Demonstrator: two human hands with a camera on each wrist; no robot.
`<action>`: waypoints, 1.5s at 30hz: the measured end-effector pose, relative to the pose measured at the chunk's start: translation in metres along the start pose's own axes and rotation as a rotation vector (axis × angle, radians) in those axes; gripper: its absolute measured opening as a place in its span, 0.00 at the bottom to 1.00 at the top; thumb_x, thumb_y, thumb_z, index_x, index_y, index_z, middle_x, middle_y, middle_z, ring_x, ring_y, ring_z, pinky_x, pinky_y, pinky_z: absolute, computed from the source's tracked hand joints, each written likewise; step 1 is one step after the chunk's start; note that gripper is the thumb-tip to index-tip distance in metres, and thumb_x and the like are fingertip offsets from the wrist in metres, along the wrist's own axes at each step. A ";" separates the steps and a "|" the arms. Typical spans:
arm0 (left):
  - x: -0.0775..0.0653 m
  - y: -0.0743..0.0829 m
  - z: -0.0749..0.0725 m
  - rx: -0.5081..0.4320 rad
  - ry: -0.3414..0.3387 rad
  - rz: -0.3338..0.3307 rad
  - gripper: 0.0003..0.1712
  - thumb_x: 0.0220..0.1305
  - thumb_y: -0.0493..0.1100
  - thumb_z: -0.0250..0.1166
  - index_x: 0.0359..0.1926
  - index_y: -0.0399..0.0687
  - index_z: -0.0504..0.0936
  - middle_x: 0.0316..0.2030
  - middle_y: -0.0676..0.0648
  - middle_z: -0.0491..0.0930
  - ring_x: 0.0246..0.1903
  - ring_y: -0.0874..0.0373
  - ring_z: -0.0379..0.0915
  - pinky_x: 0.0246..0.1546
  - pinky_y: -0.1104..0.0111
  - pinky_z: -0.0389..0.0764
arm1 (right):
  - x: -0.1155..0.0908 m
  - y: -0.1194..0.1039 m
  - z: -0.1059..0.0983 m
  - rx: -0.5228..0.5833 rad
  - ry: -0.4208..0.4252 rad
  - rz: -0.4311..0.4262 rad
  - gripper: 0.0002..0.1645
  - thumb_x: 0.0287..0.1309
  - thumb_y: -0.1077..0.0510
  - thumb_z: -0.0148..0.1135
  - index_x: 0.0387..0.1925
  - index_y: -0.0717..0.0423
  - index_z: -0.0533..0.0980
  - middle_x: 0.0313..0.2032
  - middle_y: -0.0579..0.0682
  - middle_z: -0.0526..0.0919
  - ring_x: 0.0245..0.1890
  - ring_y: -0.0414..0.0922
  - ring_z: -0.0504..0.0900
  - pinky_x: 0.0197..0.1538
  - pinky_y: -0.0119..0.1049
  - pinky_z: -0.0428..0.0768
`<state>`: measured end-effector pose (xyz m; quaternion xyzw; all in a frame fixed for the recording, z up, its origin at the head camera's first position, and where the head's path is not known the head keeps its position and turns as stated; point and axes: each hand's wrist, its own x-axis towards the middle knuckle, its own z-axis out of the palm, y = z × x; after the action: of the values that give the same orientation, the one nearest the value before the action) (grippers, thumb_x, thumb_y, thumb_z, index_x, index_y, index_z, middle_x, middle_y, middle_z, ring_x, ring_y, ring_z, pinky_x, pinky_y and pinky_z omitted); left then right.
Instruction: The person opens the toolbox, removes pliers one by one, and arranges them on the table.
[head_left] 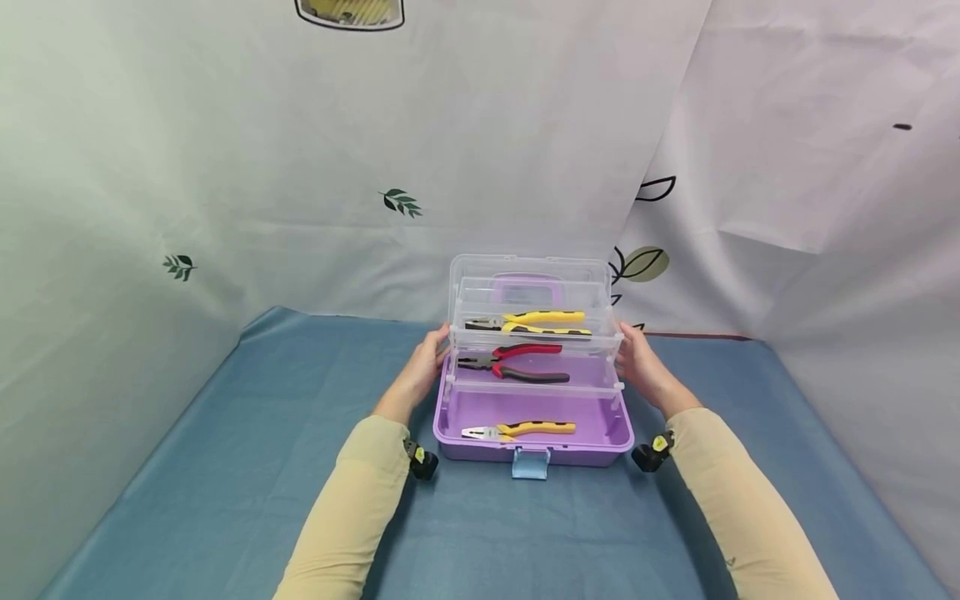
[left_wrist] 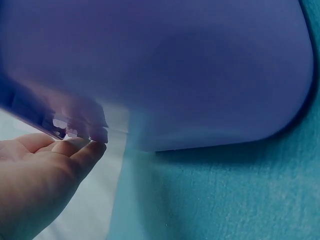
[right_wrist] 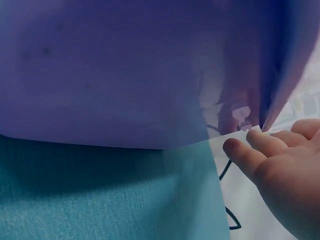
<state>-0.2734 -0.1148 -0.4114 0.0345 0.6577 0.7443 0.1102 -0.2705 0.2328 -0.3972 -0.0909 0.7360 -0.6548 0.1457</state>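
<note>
A purple toolbox (head_left: 532, 456) stands unfolded on the table, its clear lid (head_left: 480, 271) raised at the back. Yellow-handled pliers (head_left: 543, 317) lie in the upper clear tray. Red-and-black-handled pliers (head_left: 531, 377) are in the lower clear tray, and another yellow-handled pair of pliers (head_left: 536, 427) rests in the purple base. My left hand (head_left: 422, 367) is at the left side of the trays, fingers extended towards the box's edge. On the opposite side my right hand (head_left: 643, 367) reaches to the tray ends with loosely bent fingers. The trays partly hide the fingertips of both hands.
A blue cloth (head_left: 300, 433) covers the table. Behind it hangs a white, leaf-printed curtain (head_left: 315, 150), close to the raised lid. The light blue latch (head_left: 530, 464) hangs down at the toolbox's front.
</note>
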 end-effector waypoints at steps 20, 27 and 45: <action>0.004 -0.009 -0.007 0.194 0.067 0.010 0.37 0.62 0.29 0.45 0.73 0.43 0.50 0.74 0.48 0.46 0.73 0.52 0.41 0.72 0.60 0.47 | -0.006 0.001 0.003 0.103 -0.042 0.074 0.49 0.65 0.29 0.18 0.74 0.57 0.31 0.73 0.63 0.39 0.71 0.64 0.47 0.68 0.57 0.56; 0.004 -0.014 -0.009 0.243 0.073 0.017 0.39 0.60 0.27 0.46 0.73 0.46 0.51 0.74 0.48 0.48 0.73 0.53 0.37 0.72 0.59 0.46 | -0.010 0.001 0.005 0.130 -0.038 0.064 0.48 0.66 0.30 0.19 0.74 0.57 0.32 0.74 0.61 0.37 0.71 0.63 0.45 0.68 0.56 0.56; -0.005 -0.016 -0.009 0.234 0.034 0.005 0.39 0.62 0.27 0.44 0.74 0.45 0.48 0.74 0.46 0.45 0.74 0.51 0.33 0.72 0.56 0.47 | -0.013 0.007 0.006 0.115 -0.041 0.068 0.48 0.66 0.29 0.19 0.74 0.56 0.33 0.74 0.59 0.38 0.70 0.61 0.49 0.52 0.34 0.73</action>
<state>-0.2685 -0.1228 -0.4282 0.0362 0.7417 0.6634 0.0924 -0.2556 0.2327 -0.4038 -0.0706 0.6966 -0.6888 0.1881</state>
